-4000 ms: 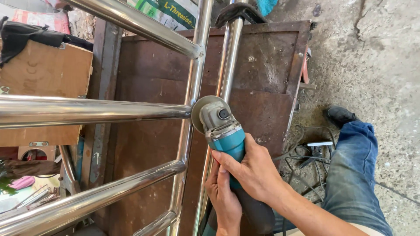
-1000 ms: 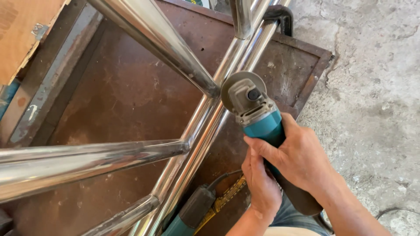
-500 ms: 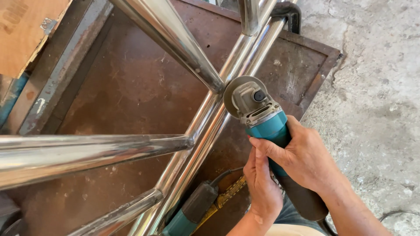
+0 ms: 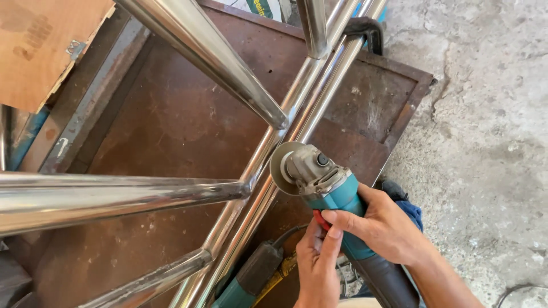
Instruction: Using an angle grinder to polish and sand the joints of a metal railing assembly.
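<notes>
The right hand (image 4: 388, 225) is wrapping its grip fully around the teal body of the grinder (image 4: 331, 191), fingers curled tight. The left hand (image 4: 317, 262) is sitting just below the grinder, fingertips pressing a red part on its underside, its grip closed on the body. The grinder's disc (image 4: 281, 168) is touching the right side of the steel frame (image 4: 268, 171), just below the joint where a crossbar meets the frame. A second tool (image 4: 251, 282) is lying under the frame, on the rusty plate (image 4: 171, 120).

Cracked grey concrete floor (image 4: 491, 114) in daylight — a rusty brown steel plate (image 4: 171, 125) lying on it.
</notes>
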